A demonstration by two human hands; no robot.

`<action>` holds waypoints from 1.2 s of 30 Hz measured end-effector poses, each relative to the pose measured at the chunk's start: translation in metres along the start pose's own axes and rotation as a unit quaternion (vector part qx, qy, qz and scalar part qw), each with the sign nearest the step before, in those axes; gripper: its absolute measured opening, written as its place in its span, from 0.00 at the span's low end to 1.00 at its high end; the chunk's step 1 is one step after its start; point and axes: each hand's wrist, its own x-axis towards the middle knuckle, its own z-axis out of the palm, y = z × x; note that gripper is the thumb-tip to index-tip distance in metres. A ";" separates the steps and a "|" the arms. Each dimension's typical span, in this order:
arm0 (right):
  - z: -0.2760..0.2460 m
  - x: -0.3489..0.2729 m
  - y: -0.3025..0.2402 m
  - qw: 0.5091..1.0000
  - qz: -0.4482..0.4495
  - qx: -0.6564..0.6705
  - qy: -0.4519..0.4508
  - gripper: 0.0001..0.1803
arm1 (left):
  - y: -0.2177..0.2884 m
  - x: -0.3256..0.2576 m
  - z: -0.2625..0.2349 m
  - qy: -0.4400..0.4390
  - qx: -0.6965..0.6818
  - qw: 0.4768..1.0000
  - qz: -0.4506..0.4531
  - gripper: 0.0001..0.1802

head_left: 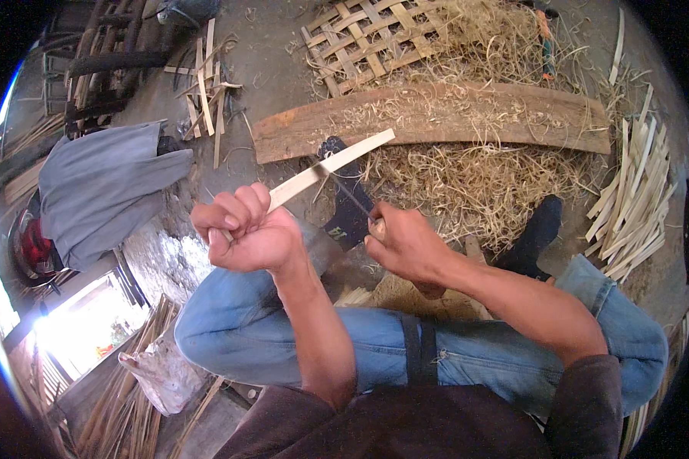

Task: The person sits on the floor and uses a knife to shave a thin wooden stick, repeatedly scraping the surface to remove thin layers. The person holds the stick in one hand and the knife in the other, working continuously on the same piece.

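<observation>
Slat (354, 154) in the left hand (250, 228), pale, flat and straight-edged, slants up and away to the right, over the person's bent legs and past one socked foot (343, 200). Its far end is free in the air, near the front edge of the board (295, 131). The left grip is curled tight round the near end, fingers folded over, so that end is mostly hidden. The right hand (406, 243) has its grip closed on the handle of a knife (354, 196), whose thin dark blade reaches up to the left and crosses the slat about midway. Whether the edge bites into the wood or only lies against it, I cannot tell.

Judging by its look, the slat is light and fairly stiff, with some spring toward the free end; it should be dry rather than slippery, though it may split along its length or leave splinters. The best hold is at the near end, across the flat faces, with fingers well clear of the blade.

Beyond lie curled shavings (467, 183), on the board and the floor (272, 57), a woven lattice (371, 46), and a heap of pale strips (628, 203) at the right.
</observation>
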 end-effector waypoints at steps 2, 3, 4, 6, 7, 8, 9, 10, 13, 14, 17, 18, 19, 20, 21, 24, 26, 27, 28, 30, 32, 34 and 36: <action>-0.002 -0.001 0.006 1.000 0.001 -0.018 -0.011 0.20 | 0.002 -0.004 0.001 -0.006 0.004 1.000 -0.008 0.14; -0.005 0.008 0.016 0.999 0.007 -0.040 -0.020 0.20 | 0.002 -0.005 0.002 -0.010 0.009 1.000 -0.010 0.14; -0.010 0.014 0.024 0.998 0.007 -0.065 -0.025 0.21 | 0.001 -0.004 0.006 -0.017 0.010 1.000 -0.006 0.14; -0.016 0.016 0.034 0.995 0.073 -0.060 -0.018 0.22 | 0.003 -0.003 0.011 -0.031 0.000 0.999 -0.011 0.15; -0.014 0.014 0.036 0.992 0.112 -0.053 -0.019 0.23 | 0.004 -0.006 0.010 -0.035 -0.001 0.999 -0.021 0.15; -0.013 0.013 0.038 0.993 0.098 -0.055 -0.025 0.22 | 0.004 -0.006 0.010 -0.040 0.006 0.999 -0.019 0.16; -0.015 0.013 0.040 0.994 0.083 -0.058 -0.032 0.21 | 0.003 -0.006 0.012 -0.045 0.013 0.999 -0.017 0.16; -0.023 0.015 0.038 0.995 0.065 -0.066 -0.034 0.20 | 0.001 -0.002 0.016 -0.051 0.014 0.999 -0.009 0.16; -0.030 0.024 0.057 0.990 0.101 -0.090 -0.025 0.19 | 0.000 -0.002 0.016 -0.060 0.025 0.998 -0.024 0.17; -0.030 0.027 0.063 0.987 0.127 -0.098 -0.019 0.18 | 0.000 -0.001 0.017 -0.063 0.018 0.998 -0.021 0.17; -0.035 0.027 0.055 0.994 0.067 -0.090 -0.015 0.18 | 0.006 -0.003 0.017 -0.069 0.014 0.997 -0.030 0.17; -0.031 0.025 0.061 0.990 0.079 -0.108 -0.041 0.18 | 0.008 -0.005 0.014 -0.074 0.021 0.996 -0.036 0.17; -0.034 0.026 0.080 0.989 0.097 -0.110 -0.017 0.18 | 0.009 -0.002 0.017 -0.082 0.020 0.996 -0.030 0.17; -0.035 0.024 0.111 0.987 0.118 -0.109 0.007 0.18 | 0.009 0.001 0.019 -0.086 0.008 0.996 -0.034 0.16; -0.037 0.024 0.129 0.984 0.138 -0.108 0.032 0.18 | 0.008 0.002 0.023 -0.088 0.003 0.996 -0.030 0.16; -0.027 0.029 0.086 0.988 0.116 -0.104 -0.004 0.17 | 0.015 -0.006 0.016 -0.077 0.008 0.997 -0.029 0.16; -0.017 0.026 0.066 0.995 0.053 -0.084 0.020 0.19 | 0.012 0.001 0.016 -0.074 -0.018 0.997 -0.016 0.16; -0.023 0.032 0.062 0.995 0.040 -0.083 0.029 0.18 | 0.008 0.006 0.017 -0.080 -0.025 0.996 -0.011 0.16; -0.026 0.032 0.055 0.996 0.037 -0.076 0.033 0.18 | 0.004 0.006 0.013 -0.082 -0.028 0.996 -0.018 0.16; -0.023 0.036 0.053 0.992 0.070 -0.098 0.038 0.20 | 0.002 0.003 0.013 -0.058 -0.003 0.998 -0.015 0.15; -0.017 0.032 0.038 0.995 0.076 -0.059 0.013 0.21 | 0.005 0.005 0.014 -0.059 0.017 0.998 0.002 0.14; -0.013 0.024 0.015 0.997 0.042 -0.064 -0.017 0.22 | 0.004 0.006 0.008 -0.051 0.028 0.998 0.010 0.14; -0.010 0.026 0.028 0.997 0.017 -0.065 -0.031 0.21 | 0.001 0.005 -0.002 -0.035 0.030 0.999 0.012 0.14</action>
